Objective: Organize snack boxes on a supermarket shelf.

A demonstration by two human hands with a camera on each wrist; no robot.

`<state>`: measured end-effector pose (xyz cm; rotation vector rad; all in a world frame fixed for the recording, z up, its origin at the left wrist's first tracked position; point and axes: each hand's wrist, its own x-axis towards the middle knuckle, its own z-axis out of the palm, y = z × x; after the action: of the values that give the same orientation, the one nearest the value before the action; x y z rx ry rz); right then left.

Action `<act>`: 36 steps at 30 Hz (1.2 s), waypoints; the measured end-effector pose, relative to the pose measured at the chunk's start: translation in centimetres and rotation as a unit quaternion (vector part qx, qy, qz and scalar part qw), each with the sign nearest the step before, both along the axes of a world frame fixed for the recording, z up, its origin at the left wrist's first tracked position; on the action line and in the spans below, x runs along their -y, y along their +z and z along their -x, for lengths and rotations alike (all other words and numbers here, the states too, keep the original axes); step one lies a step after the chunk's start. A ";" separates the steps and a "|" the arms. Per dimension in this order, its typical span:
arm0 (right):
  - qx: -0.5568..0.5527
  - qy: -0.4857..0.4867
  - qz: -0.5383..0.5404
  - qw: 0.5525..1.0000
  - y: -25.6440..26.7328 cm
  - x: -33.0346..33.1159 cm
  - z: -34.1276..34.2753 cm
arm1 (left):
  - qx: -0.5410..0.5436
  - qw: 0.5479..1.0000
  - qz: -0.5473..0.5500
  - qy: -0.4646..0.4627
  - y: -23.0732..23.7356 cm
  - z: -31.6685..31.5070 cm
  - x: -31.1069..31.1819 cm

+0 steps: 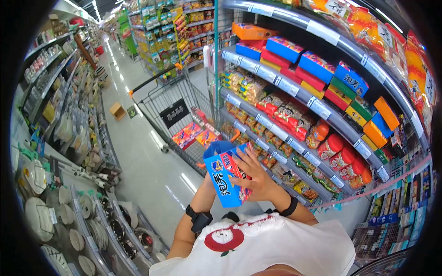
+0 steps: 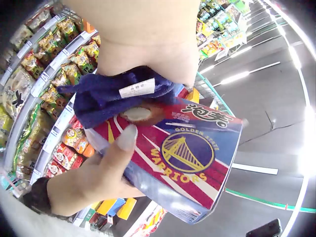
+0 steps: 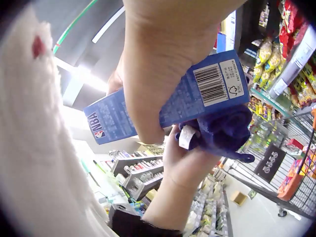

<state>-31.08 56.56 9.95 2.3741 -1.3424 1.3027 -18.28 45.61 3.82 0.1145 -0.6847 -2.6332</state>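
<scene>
Near the centre of the head view, a right hand (image 1: 260,181) grips a box (image 1: 222,177), its fingers spread over the red side and its thumb lying across the face seen in the left wrist view. The left hand (image 3: 185,163) is under the box with a dark blue cloth (image 1: 218,148) bunched against it; its fingers are hidden, so I cannot tell how they are bent.

The box is tilted and held in the air, its lower edges near a white shirt (image 1: 276,234). Open grey floor (image 1: 133,152) runs left of it toward the upper left of the frame.

The box is blue and red, with large black characters, NBA lettering and a round yellow-and-blue Golden State Warriors logo; a barcode shows on one narrow side.

Just past the box, upper centre, a shopping cart (image 1: 159,99) blocks the way ahead, carrying red and orange packages (image 1: 184,134). Shelving (image 1: 294,89) curves along the right with blue boxes (image 1: 315,66) and red-topped jars (image 1: 330,146). Dish racks (image 1: 94,216) fill the lower left; a small wooden box (image 1: 118,111) sits on the floor, upper left.
</scene>
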 end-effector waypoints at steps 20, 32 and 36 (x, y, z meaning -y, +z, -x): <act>0.607 -0.030 -0.016 0.794 5.5 3.9 17.6 | 0.027 0.951 0.300 0.076 8.3 14.4 6.4; 0.660 0.149 -0.095 0.730 12.2 4.9 22.8 | -0.065 0.927 0.331 0.166 15.4 19.8 7.6; 0.664 0.212 -0.165 0.698 12.1 4.0 24.4 | -0.101 0.906 0.371 0.176 15.7 20.5 7.5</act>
<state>-55.52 52.58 22.07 1.7123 -1.1912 3.5623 -38.82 38.14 19.51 -0.2323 -1.3828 -1.8601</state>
